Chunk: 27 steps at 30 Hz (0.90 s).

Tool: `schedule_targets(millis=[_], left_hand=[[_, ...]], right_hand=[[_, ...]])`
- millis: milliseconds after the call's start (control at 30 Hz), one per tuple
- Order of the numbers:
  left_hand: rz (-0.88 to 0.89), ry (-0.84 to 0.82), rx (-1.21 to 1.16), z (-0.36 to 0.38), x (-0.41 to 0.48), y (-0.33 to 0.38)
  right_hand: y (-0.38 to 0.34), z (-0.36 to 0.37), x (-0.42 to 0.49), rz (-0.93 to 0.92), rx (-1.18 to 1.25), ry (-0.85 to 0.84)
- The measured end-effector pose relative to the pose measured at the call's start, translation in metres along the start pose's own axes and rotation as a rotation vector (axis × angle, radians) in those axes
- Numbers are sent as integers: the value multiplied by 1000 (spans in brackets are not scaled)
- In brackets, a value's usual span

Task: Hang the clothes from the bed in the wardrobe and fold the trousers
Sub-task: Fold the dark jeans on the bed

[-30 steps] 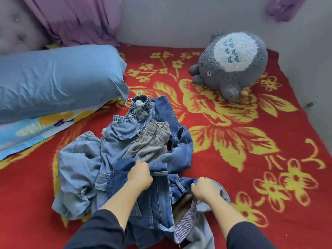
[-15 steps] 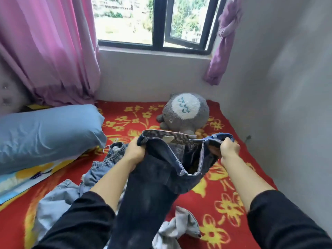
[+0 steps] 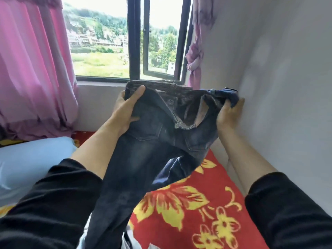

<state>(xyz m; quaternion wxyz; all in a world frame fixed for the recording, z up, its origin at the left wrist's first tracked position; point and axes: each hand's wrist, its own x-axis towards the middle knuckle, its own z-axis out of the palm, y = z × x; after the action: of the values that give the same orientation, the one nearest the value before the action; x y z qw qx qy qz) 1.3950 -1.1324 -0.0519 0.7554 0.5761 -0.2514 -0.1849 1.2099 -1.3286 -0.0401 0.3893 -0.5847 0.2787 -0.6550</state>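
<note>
Dark blue jeans [image 3: 143, 159] hang in the air in front of me, waistband up and open, legs dropping toward the bottom edge of the view. My left hand [image 3: 125, 110] grips the left side of the waistband, thumb over the top edge. My right hand [image 3: 227, 114] grips the bunched right side of the waistband, close to the wall. The other clothes on the bed are hidden behind my arms and the jeans.
Below lies the bed under a red blanket with yellow flowers [image 3: 206, 212]. A light blue pillow [image 3: 32, 162] is at the left. A grey wall [image 3: 278, 87] stands close on the right. Ahead are a window [image 3: 134, 42] and pink curtains [image 3: 32, 69].
Both hands have lifted the dark jeans from the pile up to window height. The view has tilted up, so the plush toy and the clothes pile have dropped out of sight.
</note>
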Motion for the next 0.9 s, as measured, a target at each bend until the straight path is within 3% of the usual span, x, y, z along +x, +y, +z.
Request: schedule_targets(millis=[133, 300, 433, 600, 733, 800, 900], left_hand=[[-244, 88, 100, 10, -9, -86], [-787, -43, 473, -7, -118, -258], [-1008, -116, 557, -15, -191, -332], [-939, -182, 706, 1, -188, -350], [-791, -226, 588, 21, -165, -350], [-828, -333, 524, 29, -173, -355], [-1049, -592, 550, 31, -211, -376]], right_hand=[[101, -45, -1, 386, -291, -45], [239, -157, -93, 906, -891, -414], [282, -217, -171, 1140, -1025, -563], [305, -218, -179, 1141, -964, -650], [316, -204, -159, 978, -940, -640], [323, -209, -154, 914, -1032, -718], [335, -227, -167, 885, -1186, -950]])
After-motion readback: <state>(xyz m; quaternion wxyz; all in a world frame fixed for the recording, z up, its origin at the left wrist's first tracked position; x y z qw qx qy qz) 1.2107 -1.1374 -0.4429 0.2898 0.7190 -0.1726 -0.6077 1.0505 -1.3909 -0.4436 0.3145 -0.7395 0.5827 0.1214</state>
